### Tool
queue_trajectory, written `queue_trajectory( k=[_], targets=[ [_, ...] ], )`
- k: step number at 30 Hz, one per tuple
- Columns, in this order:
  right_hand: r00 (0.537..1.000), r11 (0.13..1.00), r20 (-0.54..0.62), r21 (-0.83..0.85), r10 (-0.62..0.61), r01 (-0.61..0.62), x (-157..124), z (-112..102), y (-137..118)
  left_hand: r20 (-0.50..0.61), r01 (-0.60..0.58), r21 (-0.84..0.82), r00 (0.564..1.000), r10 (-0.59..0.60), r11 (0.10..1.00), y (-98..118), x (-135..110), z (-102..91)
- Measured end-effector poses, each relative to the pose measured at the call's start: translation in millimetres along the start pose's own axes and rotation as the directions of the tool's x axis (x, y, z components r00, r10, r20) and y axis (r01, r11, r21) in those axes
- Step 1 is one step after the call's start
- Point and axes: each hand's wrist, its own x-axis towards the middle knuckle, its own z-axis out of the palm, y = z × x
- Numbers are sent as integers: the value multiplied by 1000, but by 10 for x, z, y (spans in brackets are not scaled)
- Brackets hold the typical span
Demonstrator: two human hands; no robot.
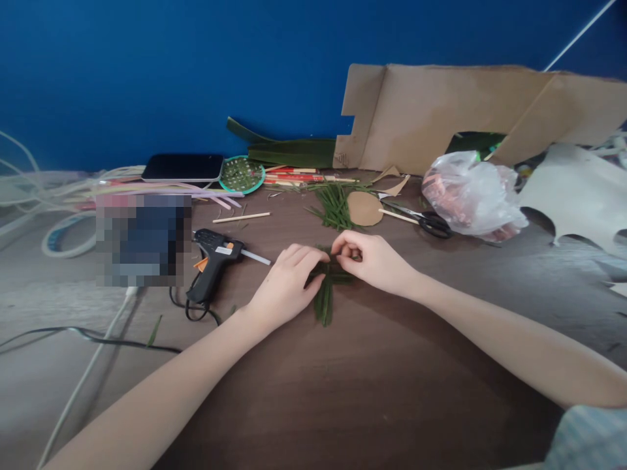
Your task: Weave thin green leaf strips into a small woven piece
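Your left hand (291, 281) is half open, its thumb and forefinger parted in a loose C at the green leaf piece (323, 307). Your right hand (362, 258) is curled nearly closed beside it, fingertips drawn together over the piece's upper right; you cannot tell whether they pinch a strip. Both forearms reach in from the lower corners, the left palm turned down, the right hand bent inward so the two hands face each other.

The leaf piece lies on the table (313, 391) between and beneath your hands. Its lower leaves have their long axis running toward you, tips at your side, while another part runs sideways under your right hand. Just beyond are a pile of cut leaves (334, 207) and a cardboard disc (365, 209); a glue gun (213, 258) lies left of your left hand.
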Motion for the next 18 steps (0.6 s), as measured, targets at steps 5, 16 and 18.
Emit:
queue_trajectory(
  k=[5,16,18],
  targets=[
    [1000,1000,6,16,2,-2,-12,3,-9,6,4,40,1000,-4,999,-19,-10,20],
    [980,983,-100,55,-172,178,-18,-47,-20,16,-133,115,991,132,984,-30,-21,29],
    [960,964,-118,45,-254,261,-15,-41,-20,7,-135,121,991,135,983,-35,-23,32]
  ],
)
